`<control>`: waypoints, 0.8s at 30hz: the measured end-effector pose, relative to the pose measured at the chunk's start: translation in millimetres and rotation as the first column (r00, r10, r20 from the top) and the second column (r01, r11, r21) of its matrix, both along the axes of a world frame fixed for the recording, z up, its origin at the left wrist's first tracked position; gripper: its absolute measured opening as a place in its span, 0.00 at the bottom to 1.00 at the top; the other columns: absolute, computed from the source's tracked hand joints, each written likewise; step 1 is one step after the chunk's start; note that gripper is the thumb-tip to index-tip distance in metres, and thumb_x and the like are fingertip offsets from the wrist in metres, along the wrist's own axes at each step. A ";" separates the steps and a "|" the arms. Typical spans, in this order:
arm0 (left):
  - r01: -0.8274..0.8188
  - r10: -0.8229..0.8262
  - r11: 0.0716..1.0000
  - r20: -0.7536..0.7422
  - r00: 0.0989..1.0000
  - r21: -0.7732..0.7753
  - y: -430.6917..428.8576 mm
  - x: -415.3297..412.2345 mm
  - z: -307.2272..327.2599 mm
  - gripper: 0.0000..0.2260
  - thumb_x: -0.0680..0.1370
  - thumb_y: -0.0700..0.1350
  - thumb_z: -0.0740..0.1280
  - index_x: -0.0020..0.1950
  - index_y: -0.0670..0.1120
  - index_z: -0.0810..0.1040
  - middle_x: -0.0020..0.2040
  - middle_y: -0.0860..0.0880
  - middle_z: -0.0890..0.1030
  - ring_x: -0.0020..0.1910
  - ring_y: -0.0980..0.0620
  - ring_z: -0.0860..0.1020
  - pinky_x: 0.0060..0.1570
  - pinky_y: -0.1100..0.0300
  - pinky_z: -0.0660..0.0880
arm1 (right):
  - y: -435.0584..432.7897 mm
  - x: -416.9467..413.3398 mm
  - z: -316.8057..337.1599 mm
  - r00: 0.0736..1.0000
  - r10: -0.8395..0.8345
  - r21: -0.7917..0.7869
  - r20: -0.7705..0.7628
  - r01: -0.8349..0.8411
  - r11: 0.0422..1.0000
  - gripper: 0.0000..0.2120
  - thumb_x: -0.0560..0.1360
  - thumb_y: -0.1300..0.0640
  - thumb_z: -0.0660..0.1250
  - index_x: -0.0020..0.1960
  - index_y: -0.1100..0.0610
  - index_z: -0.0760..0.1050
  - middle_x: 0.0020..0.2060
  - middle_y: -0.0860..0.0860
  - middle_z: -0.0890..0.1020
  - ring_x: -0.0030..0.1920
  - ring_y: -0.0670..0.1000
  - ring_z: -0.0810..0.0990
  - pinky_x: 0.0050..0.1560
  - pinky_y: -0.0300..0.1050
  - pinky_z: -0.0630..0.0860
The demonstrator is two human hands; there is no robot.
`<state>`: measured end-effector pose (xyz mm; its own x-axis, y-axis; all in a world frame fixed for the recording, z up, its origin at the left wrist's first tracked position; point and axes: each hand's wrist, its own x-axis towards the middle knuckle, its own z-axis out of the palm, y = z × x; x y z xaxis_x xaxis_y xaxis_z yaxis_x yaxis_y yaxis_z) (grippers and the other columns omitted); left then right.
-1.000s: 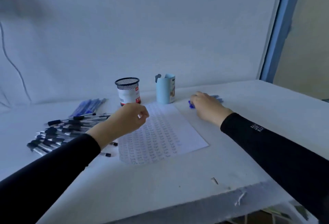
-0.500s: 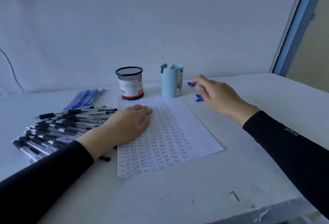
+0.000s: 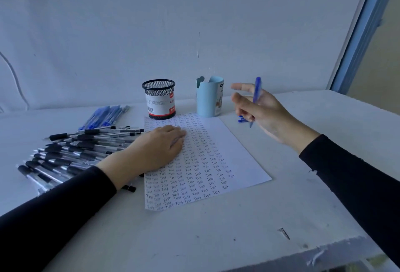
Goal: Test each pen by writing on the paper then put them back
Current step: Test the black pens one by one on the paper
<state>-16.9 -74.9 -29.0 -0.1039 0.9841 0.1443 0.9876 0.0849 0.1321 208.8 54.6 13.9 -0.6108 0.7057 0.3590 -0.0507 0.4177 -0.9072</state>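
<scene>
Your right hand (image 3: 265, 111) has risen off the table (image 3: 216, 239) since half a second ago. It now grips a blue pen (image 3: 257, 90) almost upright in the air, just right of the light blue cup (image 3: 208, 98). Your left hand (image 3: 160, 148) stays flat, fingers straight, pressing the upper left of the paper (image 3: 227, 152). A few more blue pens (image 3: 242, 119) lie on the table under your right hand. The black pens (image 3: 75, 148) are heaped left of the paper, near the mesh cup (image 3: 159, 98).
</scene>
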 end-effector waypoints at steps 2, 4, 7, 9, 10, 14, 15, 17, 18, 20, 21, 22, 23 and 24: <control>-0.001 0.001 1.000 0.000 1.000 -0.005 -0.5 0.8 1.1 0.21 0.84 0.54 0.51 0.76 0.52 0.64 0.76 0.53 0.65 0.73 0.54 0.64 0.72 0.57 0.61 | -0.8 -3.5 -3.2 0.998 0.018 -0.096 -0.068 -0.024 0.995 0.15 0.83 0.49 0.57 0.62 0.55 0.75 0.31 0.49 0.79 0.30 0.46 0.73 0.37 0.40 0.69; 0.007 -0.007 1.000 -0.005 1.000 -0.005 -1.9 1.6 1.7 0.21 0.84 0.54 0.51 0.76 0.53 0.65 0.75 0.54 0.66 0.72 0.54 0.65 0.72 0.55 0.63 | -2.6 -4.6 -4.6 0.991 0.087 -0.266 -0.099 -0.111 0.958 0.21 0.85 0.46 0.49 0.62 0.57 0.75 0.35 0.55 0.82 0.35 0.52 0.79 0.40 0.44 0.76; 0.020 -0.019 0.999 -0.015 1.000 0.036 -5.8 1.6 0.7 0.19 0.83 0.54 0.52 0.73 0.55 0.69 0.73 0.56 0.69 0.69 0.54 0.70 0.67 0.53 0.69 | -10.3 -4.3 -7.9 0.998 0.045 -0.274 0.032 -0.035 0.961 0.24 0.84 0.46 0.46 0.60 0.58 0.77 0.29 0.56 0.80 0.29 0.53 0.77 0.32 0.44 0.74; 0.023 -0.022 0.998 -0.021 1.000 0.054 -6.9 2.3 0.3 0.18 0.83 0.55 0.53 0.72 0.56 0.70 0.71 0.57 0.71 0.68 0.53 0.71 0.65 0.51 0.71 | -19.9 -2.5 -14.2 0.996 0.077 -0.281 0.048 -0.061 0.958 0.20 0.84 0.52 0.51 0.62 0.61 0.76 0.34 0.56 0.82 0.32 0.52 0.79 0.34 0.45 0.75; 0.024 -0.023 0.998 -0.025 0.999 0.054 -6.9 2.6 -0.1 0.18 0.83 0.55 0.54 0.72 0.56 0.70 0.71 0.57 0.71 0.67 0.53 0.72 0.64 0.51 0.72 | -26.4 -1.6 -18.1 0.991 0.125 -0.295 0.042 -0.107 0.950 0.18 0.84 0.53 0.53 0.62 0.62 0.76 0.39 0.57 0.83 0.36 0.52 0.80 0.37 0.45 0.78; 0.026 -0.025 0.999 -0.026 0.999 0.028 -5.8 2.3 -0.5 0.19 0.83 0.55 0.53 0.72 0.55 0.70 0.72 0.55 0.70 0.68 0.52 0.71 0.66 0.50 0.70 | -48.0 6.3 -31.6 0.983 0.100 -0.150 0.151 -0.077 0.986 0.08 0.77 0.55 0.69 0.41 0.57 0.80 0.34 0.54 0.83 0.33 0.49 0.77 0.35 0.40 0.74; 0.030 -0.030 0.999 -0.025 0.999 0.020 -5.4 2.0 -0.6 0.19 0.83 0.55 0.53 0.73 0.55 0.69 0.72 0.55 0.70 0.69 0.52 0.71 0.67 0.49 0.70 | -51.4 8.4 -34.3 0.985 0.064 -0.132 0.163 -0.043 0.990 0.12 0.74 0.54 0.72 0.34 0.55 0.76 0.29 0.52 0.80 0.30 0.48 0.74 0.33 0.39 0.71; 0.035 -0.035 0.999 -0.025 0.999 0.002 -4.7 1.7 -0.8 0.20 0.82 0.55 0.52 0.73 0.55 0.69 0.73 0.54 0.70 0.69 0.52 0.70 0.67 0.48 0.70 | -56.1 12.6 -39.2 0.980 0.005 -0.064 0.197 0.008 0.998 0.21 0.72 0.53 0.75 0.29 0.54 0.66 0.23 0.49 0.72 0.26 0.48 0.68 0.29 0.38 0.65; 0.036 -0.036 0.999 -0.024 0.999 -0.003 -4.7 1.6 -1.0 0.20 0.82 0.55 0.52 0.73 0.54 0.68 0.73 0.54 0.70 0.69 0.52 0.70 0.67 0.48 0.69 | -58.6 13.5 -40.5 0.975 -0.022 -0.016 0.223 0.026 1.000 0.23 0.73 0.54 0.74 0.28 0.54 0.63 0.21 0.48 0.70 0.25 0.47 0.66 0.28 0.38 0.64; 0.038 -0.038 0.999 -0.018 0.999 -0.002 -4.8 2.0 -1.6 0.20 0.83 0.55 0.52 0.73 0.54 0.68 0.72 0.54 0.70 0.69 0.52 0.70 0.67 0.48 0.69 | -63.0 13.6 -42.7 0.967 -0.061 0.054 0.249 0.049 0.997 0.25 0.75 0.60 0.71 0.27 0.54 0.59 0.20 0.47 0.66 0.23 0.46 0.64 0.28 0.37 0.62; 0.037 -0.037 0.999 -0.016 0.999 0.000 -4.9 2.3 -1.5 0.20 0.83 0.55 0.52 0.73 0.54 0.68 0.72 0.54 0.70 0.69 0.52 0.70 0.68 0.48 0.69 | -64.4 12.9 -43.8 0.964 -0.073 0.076 0.255 0.056 0.996 0.25 0.74 0.63 0.69 0.26 0.54 0.58 0.20 0.47 0.65 0.23 0.47 0.62 0.28 0.38 0.61; 0.038 -0.037 0.999 -0.015 0.999 0.001 -4.7 2.2 -1.5 0.20 0.83 0.55 0.52 0.73 0.53 0.68 0.72 0.53 0.70 0.69 0.52 0.69 0.68 0.49 0.69 | -65.2 12.0 -44.6 0.962 -0.077 0.092 0.263 0.055 0.994 0.25 0.74 0.64 0.68 0.26 0.53 0.58 0.20 0.47 0.64 0.23 0.47 0.62 0.28 0.38 0.61; 0.039 -0.039 0.999 -0.016 0.999 0.002 -4.4 2.4 -1.3 0.20 0.83 0.55 0.52 0.73 0.53 0.68 0.72 0.53 0.70 0.70 0.52 0.69 0.68 0.49 0.69 | -65.2 11.0 -45.9 0.960 -0.074 0.097 0.270 0.050 0.994 0.25 0.73 0.65 0.67 0.25 0.53 0.58 0.19 0.47 0.63 0.23 0.47 0.62 0.28 0.38 0.61; 0.040 -0.040 0.999 -0.019 0.999 0.000 -4.0 2.3 -1.4 0.20 0.83 0.55 0.52 0.73 0.53 0.68 0.72 0.53 0.70 0.70 0.52 0.69 0.68 0.49 0.68 | -65.7 10.1 -46.5 0.960 -0.069 0.095 0.271 0.044 0.994 0.25 0.73 0.65 0.67 0.25 0.53 0.58 0.19 0.47 0.63 0.22 0.46 0.63 0.28 0.38 0.62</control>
